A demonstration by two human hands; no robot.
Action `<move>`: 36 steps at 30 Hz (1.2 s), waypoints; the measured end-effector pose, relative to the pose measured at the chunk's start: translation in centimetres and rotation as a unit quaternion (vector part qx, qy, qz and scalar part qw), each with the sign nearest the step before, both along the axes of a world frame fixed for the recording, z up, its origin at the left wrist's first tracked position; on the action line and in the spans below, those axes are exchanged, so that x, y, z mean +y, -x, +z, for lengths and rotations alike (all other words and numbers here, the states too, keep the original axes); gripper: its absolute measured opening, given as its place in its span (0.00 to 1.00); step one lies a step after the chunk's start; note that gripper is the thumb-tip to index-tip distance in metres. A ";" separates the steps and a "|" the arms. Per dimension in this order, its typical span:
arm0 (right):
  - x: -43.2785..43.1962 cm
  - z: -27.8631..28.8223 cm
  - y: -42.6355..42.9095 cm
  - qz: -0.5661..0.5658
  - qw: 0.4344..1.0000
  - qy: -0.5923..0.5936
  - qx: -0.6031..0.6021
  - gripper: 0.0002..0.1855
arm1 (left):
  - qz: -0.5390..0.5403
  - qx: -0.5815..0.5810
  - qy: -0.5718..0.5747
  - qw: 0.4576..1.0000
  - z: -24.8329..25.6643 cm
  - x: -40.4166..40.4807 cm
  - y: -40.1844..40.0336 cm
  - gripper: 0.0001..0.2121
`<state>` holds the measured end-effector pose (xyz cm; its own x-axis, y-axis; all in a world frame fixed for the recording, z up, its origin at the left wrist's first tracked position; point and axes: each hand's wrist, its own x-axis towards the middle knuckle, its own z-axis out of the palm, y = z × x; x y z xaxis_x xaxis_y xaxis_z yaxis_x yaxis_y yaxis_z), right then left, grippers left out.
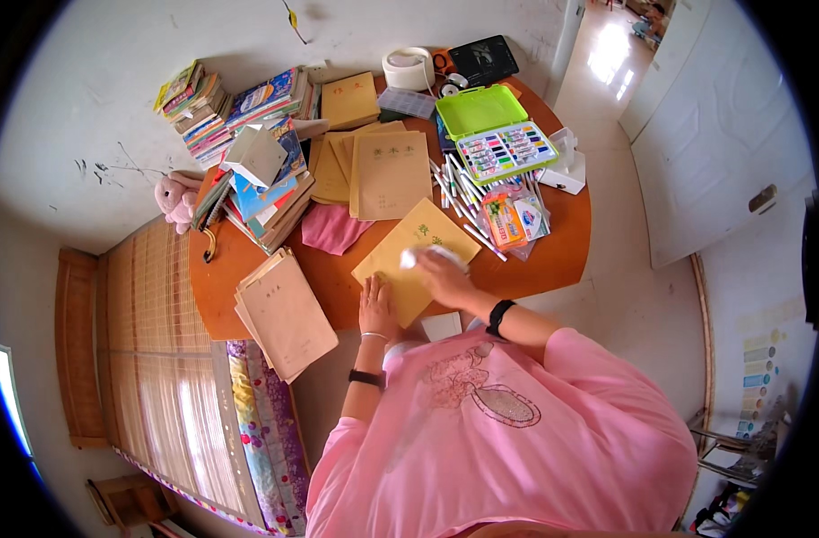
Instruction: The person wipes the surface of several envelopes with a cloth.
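Note:
A yellow-brown paper-covered notebook lies at an angle on the orange wooden table, near its front edge. My left hand rests on the notebook's near left corner with its fingers spread a little. In my right hand is a crumpled white cloth or tissue, pressed on the cover's right part. Some green writing shows on the cover just beyond the cloth. To the left, a stack of tan notebooks juts over the table's front edge. A pink cloth lies behind the notebook.
More tan notebooks lie further back. Piled books fill the left side, with a pink plush rabbit beside them. On the right are loose marker pens, an open green case of paints and plastic-wrapped packets.

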<state>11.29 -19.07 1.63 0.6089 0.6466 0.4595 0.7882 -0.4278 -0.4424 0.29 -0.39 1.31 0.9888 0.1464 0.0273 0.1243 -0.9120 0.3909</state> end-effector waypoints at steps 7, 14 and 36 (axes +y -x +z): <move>1.8 -1.0 0.9 0.200 0.979 0.006 0.029 0.17 | 0.061 0.036 -0.085 0.994 -0.4 -0.2 0.8 0.26; -4.1 -0.5 -3.4 -0.109 0.980 0.167 0.017 0.31 | 0.066 0.017 -0.053 0.996 -0.9 0.3 0.6 0.28; 4.9 -0.8 -3.7 -0.032 0.989 0.144 -0.023 0.33 | 0.052 -0.009 -0.052 0.997 -1.4 0.6 0.2 0.26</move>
